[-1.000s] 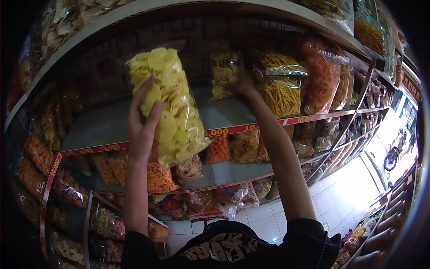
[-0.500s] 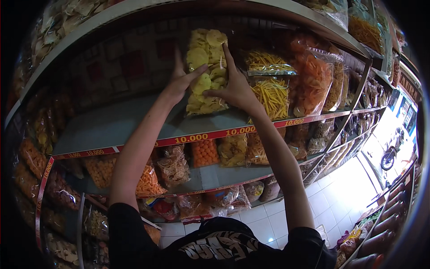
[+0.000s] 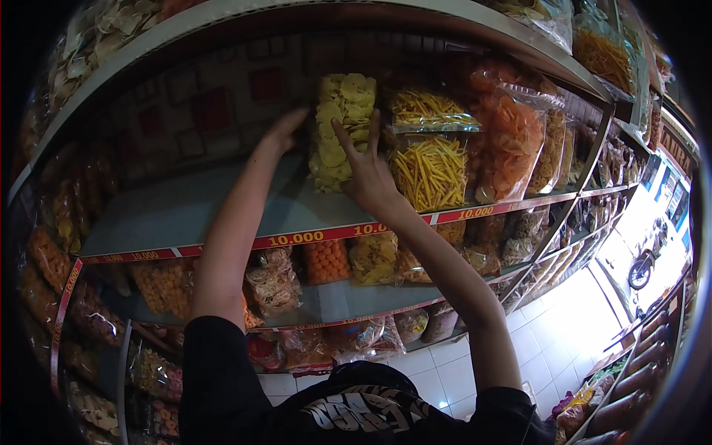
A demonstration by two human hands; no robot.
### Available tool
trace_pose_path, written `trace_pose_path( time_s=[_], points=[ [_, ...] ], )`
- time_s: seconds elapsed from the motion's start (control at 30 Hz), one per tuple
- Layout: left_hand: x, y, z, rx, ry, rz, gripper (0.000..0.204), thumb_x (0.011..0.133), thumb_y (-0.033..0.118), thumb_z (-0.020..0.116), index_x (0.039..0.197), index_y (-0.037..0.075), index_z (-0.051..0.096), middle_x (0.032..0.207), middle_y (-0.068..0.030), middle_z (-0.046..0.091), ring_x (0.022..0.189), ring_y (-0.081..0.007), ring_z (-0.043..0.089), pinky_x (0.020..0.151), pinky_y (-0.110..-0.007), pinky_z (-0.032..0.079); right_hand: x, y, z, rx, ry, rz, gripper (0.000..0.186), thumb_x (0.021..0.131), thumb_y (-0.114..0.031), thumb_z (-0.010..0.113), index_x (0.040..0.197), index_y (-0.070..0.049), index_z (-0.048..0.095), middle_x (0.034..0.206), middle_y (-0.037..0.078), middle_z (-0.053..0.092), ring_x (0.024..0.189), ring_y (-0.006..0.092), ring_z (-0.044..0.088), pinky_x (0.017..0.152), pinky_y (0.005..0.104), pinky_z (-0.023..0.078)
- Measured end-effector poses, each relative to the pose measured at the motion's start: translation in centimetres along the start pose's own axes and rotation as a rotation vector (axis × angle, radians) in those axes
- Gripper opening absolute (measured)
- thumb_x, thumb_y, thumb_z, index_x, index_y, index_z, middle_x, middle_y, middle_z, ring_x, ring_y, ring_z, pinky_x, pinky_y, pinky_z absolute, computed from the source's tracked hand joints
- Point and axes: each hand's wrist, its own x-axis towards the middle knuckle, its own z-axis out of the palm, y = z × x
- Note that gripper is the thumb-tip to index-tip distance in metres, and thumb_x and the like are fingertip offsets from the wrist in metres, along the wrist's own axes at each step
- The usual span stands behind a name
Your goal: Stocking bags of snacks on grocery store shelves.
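Note:
A clear bag of pale yellow chips (image 3: 343, 100) stands upright on the middle shelf, beside stacked bags of yellow sticks (image 3: 430, 172). My left hand (image 3: 285, 127) is raised just left of the chip bag, fingers stretched toward it, with a gap between them and the bag. My right hand (image 3: 367, 170) is at the front of that bag, its fingers spread over the plastic and pointing up, apparently touching it without gripping. Right of the sticks is a bag of orange chips (image 3: 512, 148).
A grey shelf surface (image 3: 170, 215) with red label strips runs left of the bags. More snack bags (image 3: 326, 259) fill shelves below, above and at both sides. The white tiled floor (image 3: 549, 326) leads to a bright doorway at right, where a motorbike (image 3: 641, 271) stands.
The chip bag has moved from in front of me back onto the shelf beside the stick bags. My left hand has let go and shifted slightly left; my right hand's fingers have loosened.

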Motion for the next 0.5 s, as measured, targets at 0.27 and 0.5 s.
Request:
trace_pose_path(
  time_s=[0.27,0.5],
  points=[
    [1.5,-0.8,0.7,-0.172,0.104,0.103,0.051,0.090,0.012,0.048,0.139,0.014,0.032,0.131,-0.0129,0.047,0.116,-0.0228,0.050,0.089,-0.035,0.048,0.7,0.6,0.7,-0.006,-0.003,-0.026,0.104,0.061,0.015,0.062,0.143,-0.037,0.023,0.147,0.028,-0.016,0.098,0.0547,0.053,0.074,0.0453,0.055],
    [3.8,-2.8,-1.5,-0.189,0.113,0.277,0.066,0.087,0.011,0.050,0.145,0.011,0.018,0.137,-0.0150,0.040,0.122,-0.0264,0.044,0.099,-0.037,0.040,1.1,0.1,0.7,-0.003,-0.068,-0.041,0.110,0.058,0.008,0.072,0.144,-0.036,0.020,0.145,0.030,-0.017,0.112,0.0524,0.046,0.084,0.0451,0.053]
  ],
)
